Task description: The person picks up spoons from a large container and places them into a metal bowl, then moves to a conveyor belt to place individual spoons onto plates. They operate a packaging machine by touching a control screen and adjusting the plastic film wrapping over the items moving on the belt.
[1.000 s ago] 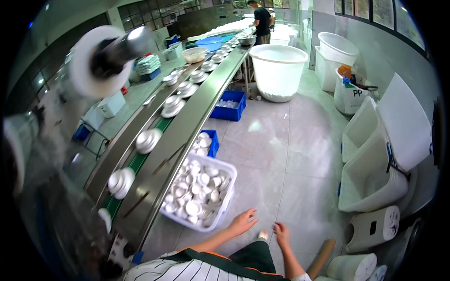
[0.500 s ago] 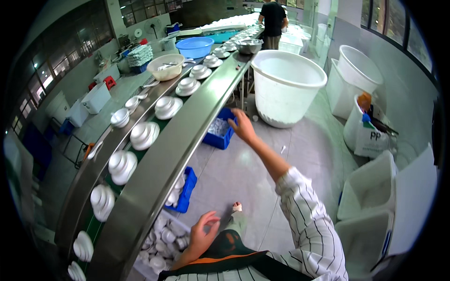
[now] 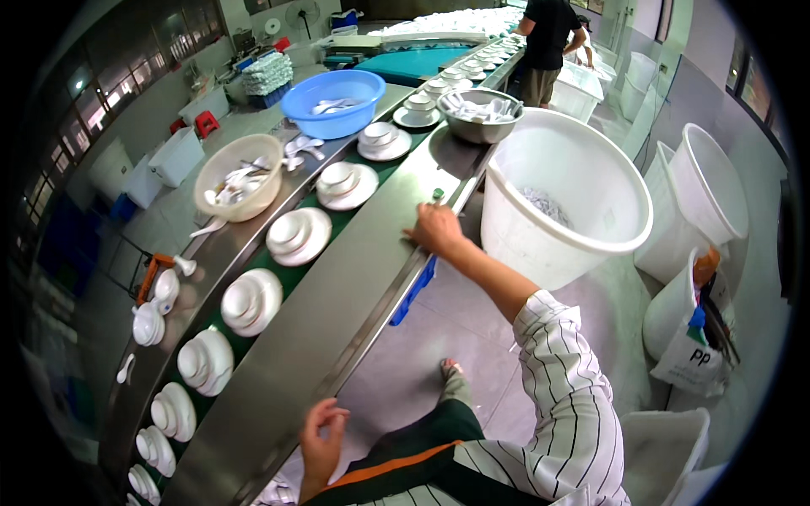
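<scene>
Only got the head view to go on here, so that's the whole tour. My right hand [image 3: 437,229] is down on the steel tabletop [image 3: 295,358], right at its edge, palm side down. My guess is it's just bracing there. The fingers are bunched together and bent; I honestly can't tell if anything's tucked under them. A small green thing [image 3: 438,195] sits just past the knuckles.

Left hand [image 3: 322,443] is low, near the same edge. Its fingers are loosely curled with a gap to the thumb, nothing in between that I can see. Can't tell if it's touching the steel.

The tabletop is a long, bare-metal strip, dull grey with a shiny streak, running along the right side of the green belt [image 3: 390,174]. White dish stacks [image 3: 346,184] sit on that belt in a row, smaller pieces on top of wide saucers, probably so they stay steady. The metal bowl [image 3: 477,132] at the tabletop's far end holds loose spoons [image 3: 481,105], I'd guess to keep them corralled. Big white tub [image 3: 540,253] stands just beside it.
</scene>
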The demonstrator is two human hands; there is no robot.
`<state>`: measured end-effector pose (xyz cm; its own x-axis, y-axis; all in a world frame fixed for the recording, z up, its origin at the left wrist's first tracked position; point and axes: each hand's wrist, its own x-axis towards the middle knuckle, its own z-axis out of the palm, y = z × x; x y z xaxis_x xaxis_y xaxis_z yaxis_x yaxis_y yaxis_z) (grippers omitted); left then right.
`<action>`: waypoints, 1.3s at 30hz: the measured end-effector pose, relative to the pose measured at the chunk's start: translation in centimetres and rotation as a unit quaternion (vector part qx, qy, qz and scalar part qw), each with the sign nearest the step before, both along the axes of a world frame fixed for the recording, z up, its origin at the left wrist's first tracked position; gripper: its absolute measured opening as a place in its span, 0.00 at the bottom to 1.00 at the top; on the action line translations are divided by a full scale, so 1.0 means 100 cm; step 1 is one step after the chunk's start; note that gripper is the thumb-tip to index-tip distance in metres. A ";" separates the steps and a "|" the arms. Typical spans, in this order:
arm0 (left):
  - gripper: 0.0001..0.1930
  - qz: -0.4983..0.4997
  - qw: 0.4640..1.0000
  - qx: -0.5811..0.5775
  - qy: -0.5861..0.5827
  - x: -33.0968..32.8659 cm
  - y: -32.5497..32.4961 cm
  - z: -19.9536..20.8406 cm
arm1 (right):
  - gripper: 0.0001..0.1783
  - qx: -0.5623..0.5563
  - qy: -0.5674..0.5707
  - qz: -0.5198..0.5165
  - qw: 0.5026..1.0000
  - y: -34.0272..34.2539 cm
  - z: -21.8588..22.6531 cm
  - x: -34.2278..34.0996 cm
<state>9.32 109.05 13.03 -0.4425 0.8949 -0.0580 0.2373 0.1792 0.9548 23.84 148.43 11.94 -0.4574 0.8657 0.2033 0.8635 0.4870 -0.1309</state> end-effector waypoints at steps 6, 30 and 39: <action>0.15 -0.078 0.986 0.139 0.043 0.046 0.230 0.083 | 0.20 -0.044 0.277 0.210 0.937 0.066 0.014 0.091; 0.32 0.000 0.955 0.159 -0.252 0.041 0.265 0.047 | 0.27 -0.255 0.518 0.088 0.811 0.003 0.070 0.126; 0.34 0.425 0.831 0.188 -0.307 0.048 -0.124 0.067 | 0.24 -0.582 0.313 0.422 0.621 -0.253 0.047 -0.083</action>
<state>14.14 96.63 19.70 -0.9140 0.2810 -0.2926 -0.3742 -0.3056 0.8755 15.51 123.11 16.66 -0.9947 0.0981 0.0324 -0.0333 -0.0073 -0.9994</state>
